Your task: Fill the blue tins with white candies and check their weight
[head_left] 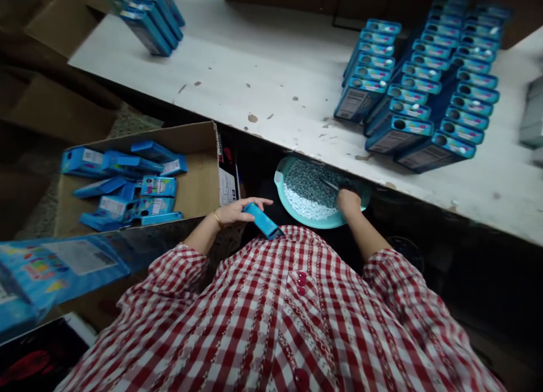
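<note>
The left hand (237,212) is gripping a small blue box (263,221), thumb and fingers closed around its far end, and is tilting it so that its near end is pointing right, close to the checked shirt (297,301). A bangle (218,219) is circling the left wrist. The right hand (348,204) is closing around a thin metal utensil (330,184) at the right side of a pale green basin (280,180); the utensil is reaching left into the basin, over small pale pieces (311,193). The basin is sitting just below the near edge of the white tabletop (254,86), partly in shadow.

To the left of the basin, an open cardboard carton (197,182) is holding a loose heap of blue boxes (123,188), lying at various angles, mostly in its left and middle parts. On the right part of the tabletop, more blue boxes (418,98) are standing in tight rows, running from near to far. At the far left of the tabletop, a smaller group of blue boxes (155,24) is standing close together, blurred at its far end.
</note>
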`<action>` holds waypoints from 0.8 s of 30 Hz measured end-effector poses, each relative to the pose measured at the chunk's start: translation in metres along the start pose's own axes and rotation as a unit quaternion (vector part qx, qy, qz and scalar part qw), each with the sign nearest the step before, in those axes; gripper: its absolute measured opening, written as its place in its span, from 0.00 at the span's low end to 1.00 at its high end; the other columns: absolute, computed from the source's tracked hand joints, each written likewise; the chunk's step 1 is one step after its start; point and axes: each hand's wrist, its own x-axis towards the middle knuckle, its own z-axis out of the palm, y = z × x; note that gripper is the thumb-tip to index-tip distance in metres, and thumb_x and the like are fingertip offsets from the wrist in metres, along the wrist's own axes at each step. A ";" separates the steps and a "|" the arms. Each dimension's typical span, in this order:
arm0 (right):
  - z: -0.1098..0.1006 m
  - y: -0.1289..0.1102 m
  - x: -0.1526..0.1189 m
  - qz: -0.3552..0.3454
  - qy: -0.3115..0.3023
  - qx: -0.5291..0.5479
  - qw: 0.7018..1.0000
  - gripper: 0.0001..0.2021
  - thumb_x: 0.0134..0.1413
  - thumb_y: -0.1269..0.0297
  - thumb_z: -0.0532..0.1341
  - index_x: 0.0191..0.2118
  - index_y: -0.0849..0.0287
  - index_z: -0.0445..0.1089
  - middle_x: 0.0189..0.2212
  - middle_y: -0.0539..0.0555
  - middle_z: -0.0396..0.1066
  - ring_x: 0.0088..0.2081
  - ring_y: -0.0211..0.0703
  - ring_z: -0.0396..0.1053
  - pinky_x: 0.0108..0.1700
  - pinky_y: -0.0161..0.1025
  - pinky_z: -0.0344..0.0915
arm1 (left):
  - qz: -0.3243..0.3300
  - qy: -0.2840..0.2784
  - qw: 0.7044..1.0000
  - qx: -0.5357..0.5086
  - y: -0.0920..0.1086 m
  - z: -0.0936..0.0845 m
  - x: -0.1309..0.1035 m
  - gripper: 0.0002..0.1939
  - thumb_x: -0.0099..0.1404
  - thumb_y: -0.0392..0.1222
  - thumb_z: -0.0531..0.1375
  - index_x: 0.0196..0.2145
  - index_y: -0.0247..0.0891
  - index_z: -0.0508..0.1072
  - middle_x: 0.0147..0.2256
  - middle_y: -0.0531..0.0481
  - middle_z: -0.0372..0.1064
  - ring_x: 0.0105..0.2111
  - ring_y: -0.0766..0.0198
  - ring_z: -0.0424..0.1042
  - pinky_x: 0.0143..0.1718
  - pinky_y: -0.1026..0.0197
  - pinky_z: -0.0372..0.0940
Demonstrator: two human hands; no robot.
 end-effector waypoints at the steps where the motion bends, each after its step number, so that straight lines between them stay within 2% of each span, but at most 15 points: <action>1: 0.003 -0.004 0.001 -0.003 -0.005 0.000 1.000 0.19 0.55 0.75 0.49 0.50 0.70 0.69 0.43 0.74 0.71 0.47 0.53 0.70 0.45 0.44 0.65 | -0.009 -0.023 0.999 0.036 0.006 -0.004 -0.002 0.25 0.43 0.50 0.69 0.39 0.40 0.73 0.48 0.39 0.70 0.45 0.53 0.71 0.43 0.55 0.66; 3: 0.011 -0.016 0.002 -0.018 -0.022 0.005 1.000 0.18 0.56 0.74 0.50 0.48 0.69 0.70 0.42 0.72 0.72 0.46 0.51 0.71 0.46 0.41 0.65 | -0.032 -0.064 0.991 0.109 0.019 -0.009 -0.008 0.28 0.43 0.46 0.69 0.44 0.42 0.73 0.44 0.43 0.73 0.44 0.55 0.72 0.43 0.57 0.66; 5: 0.020 -0.028 0.002 -0.046 -0.047 0.014 0.998 0.16 0.55 0.74 0.51 0.45 0.68 0.72 0.41 0.69 0.73 0.46 0.49 0.71 0.46 0.39 0.64 | -0.046 -0.081 0.978 0.184 0.029 -0.008 -0.012 0.28 0.43 0.44 0.69 0.45 0.44 0.74 0.42 0.48 0.75 0.40 0.58 0.73 0.41 0.61 0.66; 8: 0.029 -0.036 0.003 -0.091 -0.080 0.032 0.992 0.15 0.54 0.74 0.54 0.45 0.63 0.73 0.44 0.65 0.73 0.48 0.46 0.70 0.48 0.37 0.63 | -0.047 -0.069 0.967 0.241 0.032 -0.002 -0.013 0.23 0.45 0.45 0.68 0.41 0.43 0.75 0.37 0.52 0.75 0.37 0.59 0.73 0.39 0.63 0.66; 10: 0.033 -0.034 0.006 -0.118 -0.102 0.049 0.987 0.18 0.52 0.76 0.55 0.47 0.58 0.73 0.47 0.60 0.72 0.49 0.45 0.69 0.49 0.36 0.62 | -0.032 -0.004 0.976 0.215 0.025 0.000 -0.006 0.22 0.46 0.46 0.67 0.41 0.41 0.74 0.37 0.51 0.75 0.36 0.59 0.73 0.39 0.61 0.67; 12: 0.036 -0.028 0.008 -0.141 -0.121 0.072 0.980 0.20 0.50 0.78 0.55 0.47 0.54 0.73 0.48 0.56 0.72 0.50 0.44 0.68 0.50 0.35 0.62 | -0.007 0.107 0.985 0.138 0.015 0.002 0.006 0.24 0.47 0.48 0.67 0.42 0.40 0.72 0.38 0.50 0.74 0.37 0.59 0.73 0.40 0.58 0.67; 14: 0.039 -0.022 0.011 -0.160 -0.135 0.101 0.973 0.20 0.48 0.79 0.56 0.45 0.55 0.75 0.47 0.54 0.73 0.50 0.43 0.68 0.50 0.34 0.61 | 0.014 0.198 0.979 0.038 0.002 0.002 0.023 0.28 0.47 0.50 0.67 0.45 0.40 0.68 0.40 0.47 0.73 0.38 0.57 0.73 0.40 0.55 0.68; 15: 0.039 -0.019 0.011 -0.166 -0.140 0.118 0.969 0.19 0.48 0.78 0.56 0.44 0.56 0.75 0.47 0.53 0.73 0.49 0.42 0.69 0.50 0.32 0.61 | 0.025 0.226 0.974 -0.002 -0.003 0.002 0.032 0.29 0.47 0.51 0.67 0.46 0.39 0.67 0.41 0.46 0.73 0.39 0.57 0.73 0.40 0.54 0.69; 18: 0.036 -0.013 0.011 -0.171 -0.140 0.172 0.960 0.16 0.49 0.77 0.56 0.42 0.59 0.76 0.43 0.53 0.75 0.46 0.40 0.70 0.48 0.30 0.63 | 0.071 0.263 0.962 -0.034 -0.017 0.001 0.062 0.29 0.48 0.52 0.66 0.46 0.38 0.64 0.43 0.45 0.71 0.41 0.56 0.72 0.43 0.52 0.68; 21: 0.022 -0.005 0.006 -0.161 -0.123 0.220 0.954 0.17 0.49 0.76 0.57 0.44 0.61 0.75 0.41 0.53 0.76 0.42 0.38 0.71 0.44 0.30 0.64 | 0.114 0.270 0.956 0.028 -0.022 0.000 0.087 0.28 0.48 0.50 0.66 0.45 0.37 0.65 0.43 0.46 0.70 0.43 0.57 0.71 0.47 0.53 0.65; 24: -0.002 0.010 -0.006 -0.142 -0.105 0.253 0.951 0.18 0.49 0.75 0.56 0.46 0.65 0.74 0.37 0.54 0.75 0.34 0.36 0.70 0.36 0.29 0.66 | 0.144 0.293 0.938 0.120 -0.022 0.001 0.107 0.28 0.47 0.49 0.66 0.44 0.35 0.65 0.41 0.47 0.70 0.42 0.59 0.69 0.49 0.54 0.62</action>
